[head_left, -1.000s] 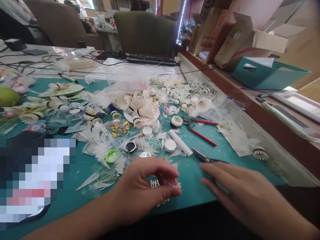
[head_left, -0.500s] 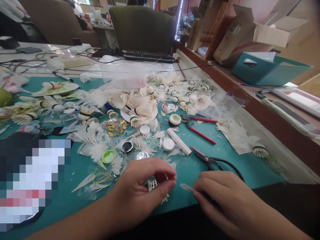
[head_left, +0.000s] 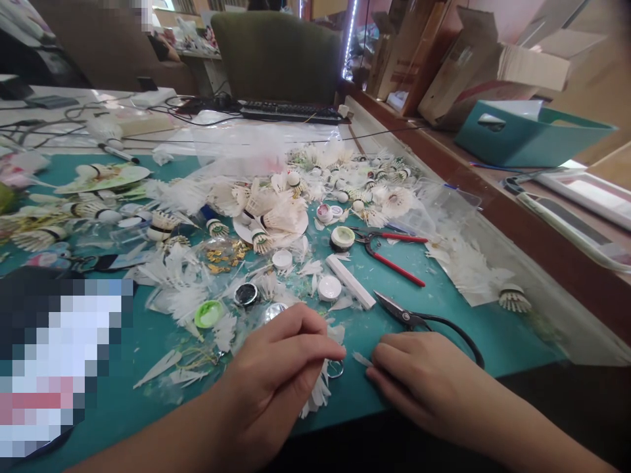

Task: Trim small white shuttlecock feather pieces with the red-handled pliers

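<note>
My left hand point(head_left: 283, 378) is closed, with its fingers curled over a white feathered piece point(head_left: 318, 396). Most of that piece is hidden by the hand. Beside the fingertips shows a small metal ring point(head_left: 336, 369); whether it is joined to the feathers I cannot tell. My right hand point(head_left: 419, 374) pinches a small white feather point(head_left: 362, 359), whose tip points left toward the left hand. Just beyond the right hand lie black-handled scissors point(head_left: 407, 317). A white bar point(head_left: 350, 282) and an open pot of white paste point(head_left: 329, 288) are farther up the green mat point(head_left: 365, 325).
Red-handled pliers point(head_left: 397, 259) lie behind the scissors. Shuttlecocks point(head_left: 261, 240), loose feathers point(head_left: 165, 276), gold bits point(head_left: 221, 256) and open pots of black point(head_left: 245, 293) and green point(head_left: 209, 314) crowd the mat. A keyboard point(head_left: 290, 112) and a teal bin point(head_left: 522, 135) stand farther back.
My left hand has rolled over and its fingers have come down, so that feathers and the metal ring show below them. My right hand has shifted slightly left with its feather.
</note>
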A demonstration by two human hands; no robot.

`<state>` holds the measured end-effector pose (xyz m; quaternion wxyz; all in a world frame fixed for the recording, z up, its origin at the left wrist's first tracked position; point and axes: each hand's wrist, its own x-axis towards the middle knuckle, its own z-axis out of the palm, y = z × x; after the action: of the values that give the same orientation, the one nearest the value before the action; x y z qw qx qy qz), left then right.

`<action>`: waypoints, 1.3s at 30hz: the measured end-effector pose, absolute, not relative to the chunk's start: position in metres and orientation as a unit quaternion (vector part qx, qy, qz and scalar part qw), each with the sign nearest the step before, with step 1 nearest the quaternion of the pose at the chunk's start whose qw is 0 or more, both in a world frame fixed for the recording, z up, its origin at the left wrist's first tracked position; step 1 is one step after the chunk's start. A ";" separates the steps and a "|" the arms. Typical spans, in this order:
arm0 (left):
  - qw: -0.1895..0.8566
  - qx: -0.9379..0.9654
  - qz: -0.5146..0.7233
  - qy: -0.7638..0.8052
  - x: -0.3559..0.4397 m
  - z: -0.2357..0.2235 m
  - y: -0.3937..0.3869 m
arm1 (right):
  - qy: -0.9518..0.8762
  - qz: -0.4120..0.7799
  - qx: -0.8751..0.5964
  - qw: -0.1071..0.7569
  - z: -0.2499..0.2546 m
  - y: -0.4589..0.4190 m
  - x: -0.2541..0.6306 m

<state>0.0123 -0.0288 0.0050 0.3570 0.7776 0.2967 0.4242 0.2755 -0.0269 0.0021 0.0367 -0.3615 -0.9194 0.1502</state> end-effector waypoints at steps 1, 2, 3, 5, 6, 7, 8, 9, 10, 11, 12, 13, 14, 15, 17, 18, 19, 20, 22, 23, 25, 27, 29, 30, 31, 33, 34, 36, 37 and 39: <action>0.360 0.777 0.424 0.294 0.012 0.004 -0.029 | -0.918 0.156 -0.363 0.035 0.002 -0.026 0.276; 0.365 0.778 0.421 0.291 0.012 0.002 -0.029 | -0.917 0.161 -0.363 0.035 0.003 -0.026 0.276; 0.368 0.777 0.422 0.289 0.012 0.001 -0.029 | -0.916 0.165 -0.364 0.036 0.003 -0.026 0.276; 0.366 0.777 0.425 0.285 0.012 -0.001 -0.028 | -0.915 0.170 -0.364 0.041 0.004 -0.026 0.276; 0.360 0.780 0.427 0.282 0.012 -0.001 -0.028 | -0.914 0.172 -0.365 0.043 0.004 -0.025 0.275; 0.348 0.784 0.431 0.280 0.012 -0.001 -0.027 | -0.914 0.174 -0.365 0.045 0.004 -0.025 0.275; 0.331 0.787 0.437 0.284 0.013 0.000 -0.026 | -0.913 0.176 -0.365 0.046 0.004 -0.025 0.275; 0.311 0.787 0.445 0.295 0.013 0.001 -0.025 | -0.913 0.177 -0.366 0.047 0.004 -0.025 0.275; 0.289 0.783 0.454 0.312 0.013 0.002 -0.025 | -0.912 0.178 -0.367 0.046 0.004 -0.025 0.275; 0.267 0.776 0.464 0.333 0.014 0.003 -0.024 | -0.911 0.179 -0.369 0.046 0.004 -0.024 0.275; 0.251 0.770 0.470 0.352 0.015 0.004 -0.024 | -0.910 0.181 -0.369 0.045 0.004 -0.024 0.275; 0.242 0.769 0.470 0.361 0.016 0.005 -0.024 | -0.910 0.182 -0.370 0.045 0.003 -0.024 0.275; 0.240 0.771 0.468 0.358 0.017 0.005 -0.023 | -0.909 0.185 -0.370 0.045 0.003 -0.024 0.276; 0.242 0.776 0.467 0.347 0.017 0.006 -0.023 | -0.909 0.188 -0.369 0.045 0.002 -0.024 0.277; 0.250 0.784 0.466 0.326 0.017 0.005 -0.023 | -0.909 0.191 -0.367 0.049 0.000 -0.024 0.278; 0.251 0.784 0.466 0.323 0.016 0.004 -0.023 | -0.909 0.192 -0.367 0.051 -0.001 -0.024 0.278; 0.254 0.786 0.462 0.324 0.015 0.004 -0.024 | -0.909 0.192 -0.366 0.053 -0.002 -0.024 0.279; 0.258 0.789 0.449 0.330 0.013 0.004 -0.024 | -0.909 0.193 -0.366 0.054 -0.003 -0.024 0.279; 0.268 0.801 0.419 0.334 0.010 0.004 -0.026 | -0.907 0.194 -0.369 0.055 -0.005 -0.024 0.279; 0.270 0.806 0.408 0.333 0.010 0.005 -0.027 | -0.907 0.195 -0.370 0.055 -0.005 -0.024 0.279; 0.265 0.809 0.406 0.333 0.010 0.009 -0.028 | -0.906 0.199 -0.368 0.057 -0.006 -0.023 0.279; 0.250 0.804 0.421 0.336 0.011 0.011 -0.028 | -0.908 0.202 -0.363 0.061 -0.006 -0.023 0.279; 0.240 0.804 0.432 0.332 0.013 0.010 -0.029 | -0.908 0.202 -0.363 0.062 -0.007 -0.023 0.280; 0.232 0.804 0.439 0.327 0.014 0.007 -0.029 | -0.908 0.201 -0.364 0.061 -0.007 -0.023 0.280; 0.226 0.804 0.450 0.316 0.015 0.003 -0.029 | -0.908 0.200 -0.364 0.059 -0.007 -0.023 0.280; 0.210 0.797 0.482 0.298 0.016 -0.007 -0.030 | -0.909 0.198 -0.364 0.056 -0.008 -0.023 0.280; 0.212 0.794 0.496 0.281 0.016 -0.012 -0.030 | -0.909 0.197 -0.363 0.056 -0.008 -0.022 0.281; 0.223 0.799 0.506 0.236 0.015 -0.017 -0.029 | -0.909 0.198 -0.361 0.059 -0.008 -0.022 0.281; 0.235 0.807 0.498 0.211 0.015 -0.016 -0.027 | -0.909 0.200 -0.360 0.060 -0.008 -0.022 0.281; 0.269 0.837 0.447 0.162 0.012 -0.009 -0.022 | -0.909 0.207 -0.357 0.061 -0.008 -0.021 0.281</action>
<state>0.0116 -0.0222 -0.0093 0.2693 0.8374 0.1619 0.4471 0.2812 -0.0212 -0.0083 0.0608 -0.3573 -0.9087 0.2070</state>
